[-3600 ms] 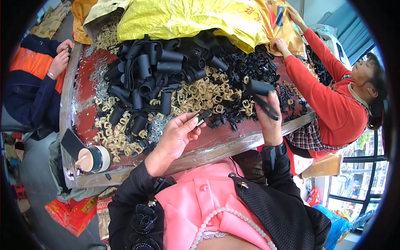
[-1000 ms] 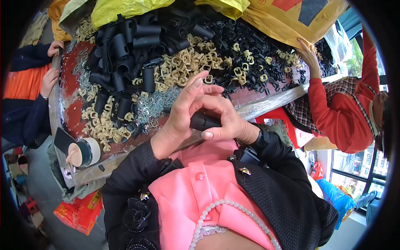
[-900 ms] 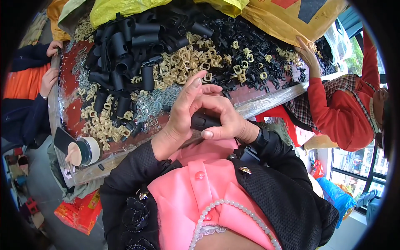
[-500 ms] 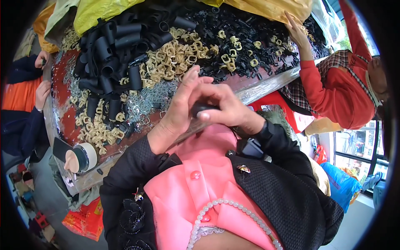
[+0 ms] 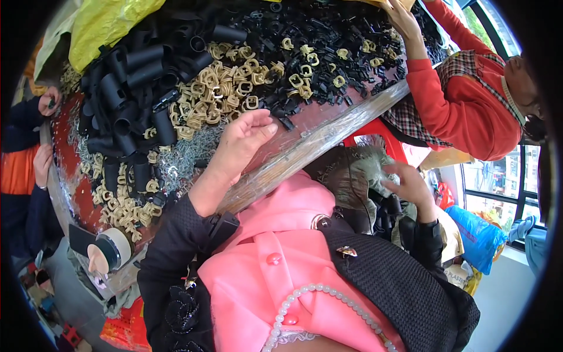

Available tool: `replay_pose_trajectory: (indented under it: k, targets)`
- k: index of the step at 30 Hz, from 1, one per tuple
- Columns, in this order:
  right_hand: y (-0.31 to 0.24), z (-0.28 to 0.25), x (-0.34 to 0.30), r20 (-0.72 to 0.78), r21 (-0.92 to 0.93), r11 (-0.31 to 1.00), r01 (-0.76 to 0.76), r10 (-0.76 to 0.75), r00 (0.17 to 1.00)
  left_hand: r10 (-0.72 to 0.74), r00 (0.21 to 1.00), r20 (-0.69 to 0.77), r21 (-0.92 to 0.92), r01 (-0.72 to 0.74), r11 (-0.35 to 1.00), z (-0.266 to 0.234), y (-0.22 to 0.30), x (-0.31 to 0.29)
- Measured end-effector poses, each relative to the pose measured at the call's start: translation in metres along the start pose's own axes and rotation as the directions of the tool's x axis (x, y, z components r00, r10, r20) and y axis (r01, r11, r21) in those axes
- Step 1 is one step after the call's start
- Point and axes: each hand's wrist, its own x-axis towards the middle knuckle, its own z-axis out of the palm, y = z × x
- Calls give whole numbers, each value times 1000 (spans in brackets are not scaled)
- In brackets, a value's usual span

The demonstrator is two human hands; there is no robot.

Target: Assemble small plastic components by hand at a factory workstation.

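Observation:
My left hand [image 5: 241, 144] is over the near edge of the table, its fingers loosely bent with nothing visible in them. Small black plastic pieces [image 5: 286, 122] lie just beyond its fingertips. Off to the right, my right hand [image 5: 411, 186] hangs over an open grey-green sack [image 5: 346, 179], fingers apart and slightly blurred. Black parts [image 5: 390, 205] show in the sack below that hand. Beyond my left hand lie a pile of beige plastic clips [image 5: 214, 88] and a scatter of small metal pieces [image 5: 182, 161].
Black tubes [image 5: 143, 61] are heaped at the left back, beside a yellow bag [image 5: 108, 29]. A wooden rail [image 5: 316, 146] edges the table. A round cream container [image 5: 111, 249] stands at the near left corner. One co-worker in red [image 5: 463, 105] is at right; another's hands [image 5: 42, 164] are at left.
My hands have parted; they were together around a small dark piece, which no longer shows. The right moved right, over the sack; the left stays by the table edge. The view has shifted slightly.

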Motion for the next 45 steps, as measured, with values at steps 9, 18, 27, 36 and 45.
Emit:
replay_pose_trajectory:
  k: [9,18,27,36,45]
  targets:
    - [-88,-35,203,-536,34,862,506,-412,737,-54,995,-88,-79,47,996,-21,-2,-20]
    - [-78,-32,312,-518,-289,952,100,-244,820,-52,994,-99,-138,39,990,-24,1,-22]
    - [-157,-4,208,-550,83,782,618,-481,683,88,973,-215,-278,-147,949,-10,2,-20]
    - [-182,46,158,-300,582,513,631,-585,753,94,952,-293,-309,-187,933,-37,-19,-58]
    - [-177,62,169,-309,171,660,732,-669,676,7,959,-283,-396,-123,910,-70,-20,-102]
